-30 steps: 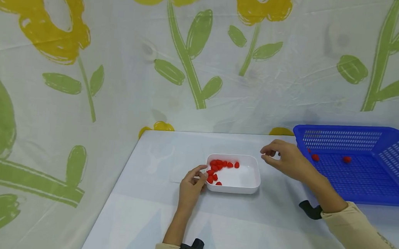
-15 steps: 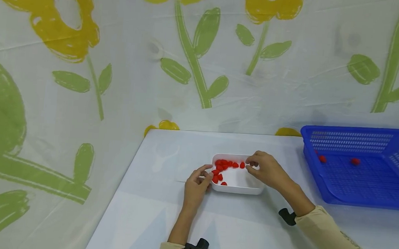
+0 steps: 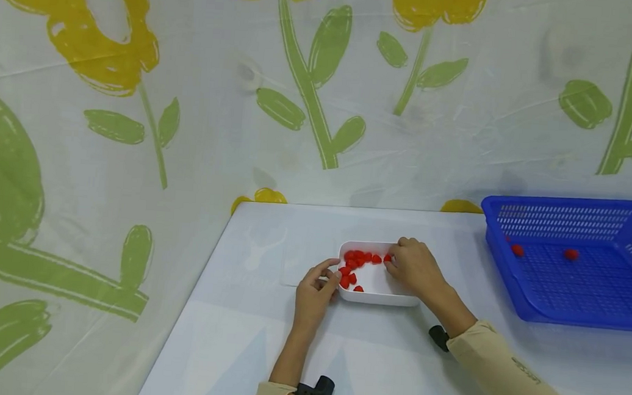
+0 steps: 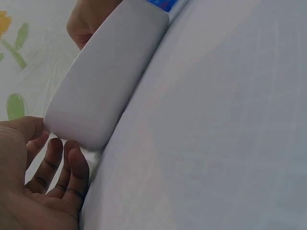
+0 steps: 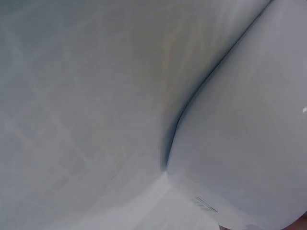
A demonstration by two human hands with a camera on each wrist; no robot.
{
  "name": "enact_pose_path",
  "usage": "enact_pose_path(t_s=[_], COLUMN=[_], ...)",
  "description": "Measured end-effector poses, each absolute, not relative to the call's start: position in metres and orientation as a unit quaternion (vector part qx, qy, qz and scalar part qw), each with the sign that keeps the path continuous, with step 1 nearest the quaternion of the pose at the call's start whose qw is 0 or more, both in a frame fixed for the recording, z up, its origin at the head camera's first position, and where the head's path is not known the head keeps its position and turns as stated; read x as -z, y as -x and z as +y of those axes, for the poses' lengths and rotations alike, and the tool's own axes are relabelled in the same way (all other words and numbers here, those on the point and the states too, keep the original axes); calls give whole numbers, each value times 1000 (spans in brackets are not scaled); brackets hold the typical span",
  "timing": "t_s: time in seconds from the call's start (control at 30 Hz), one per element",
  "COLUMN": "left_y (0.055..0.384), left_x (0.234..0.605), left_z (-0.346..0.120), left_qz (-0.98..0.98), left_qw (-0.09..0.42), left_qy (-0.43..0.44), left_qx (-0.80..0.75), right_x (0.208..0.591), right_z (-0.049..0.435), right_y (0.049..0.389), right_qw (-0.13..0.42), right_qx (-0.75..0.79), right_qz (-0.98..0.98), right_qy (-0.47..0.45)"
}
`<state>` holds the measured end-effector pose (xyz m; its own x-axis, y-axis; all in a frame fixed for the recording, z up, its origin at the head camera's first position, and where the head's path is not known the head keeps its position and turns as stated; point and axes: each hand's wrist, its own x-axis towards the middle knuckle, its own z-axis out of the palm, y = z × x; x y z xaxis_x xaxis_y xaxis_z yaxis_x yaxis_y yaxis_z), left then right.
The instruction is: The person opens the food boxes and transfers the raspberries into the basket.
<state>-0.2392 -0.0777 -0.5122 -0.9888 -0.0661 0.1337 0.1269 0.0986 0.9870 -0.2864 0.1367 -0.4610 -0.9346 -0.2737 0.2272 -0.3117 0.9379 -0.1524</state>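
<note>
Hands (image 3: 313, 292) (image 3: 417, 269) at tray (image 3: 377, 298) rim — basket (image 3: 590, 293) apart

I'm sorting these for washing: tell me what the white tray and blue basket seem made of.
White tray: probably plastic, smooth with a satin look; its wall is plain and round-cornered. Blue basket: likely moulded plastic, perhaps slightly glossy; regular slots pierce its evenly coloured walls.

White tray (image 3: 377, 298): right end was partly covered by right hand (image 3: 417, 267), whose fingertips were partly hidden. Red pieces (image 3: 352, 264): were too small to identify. Blue basket (image 3: 590, 287): was cut off by head view's right edge. Sleeve lettering (image 3: 526, 370): was illegibly small.
</note>
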Motion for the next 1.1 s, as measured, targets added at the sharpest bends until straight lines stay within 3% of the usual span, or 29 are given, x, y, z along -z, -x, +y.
enact_pose_path(t_s=[1.1], left_y=[239], left_x=[514], left_z=[-76], left_qz=[-748], left_qw=[76], left_qy=[14], left_qx=[659], right_x=[468], right_z=[140], right_y=[285], right_qw=[127], right_qx=[-72], right_qz=[-977], right_qy=[-158])
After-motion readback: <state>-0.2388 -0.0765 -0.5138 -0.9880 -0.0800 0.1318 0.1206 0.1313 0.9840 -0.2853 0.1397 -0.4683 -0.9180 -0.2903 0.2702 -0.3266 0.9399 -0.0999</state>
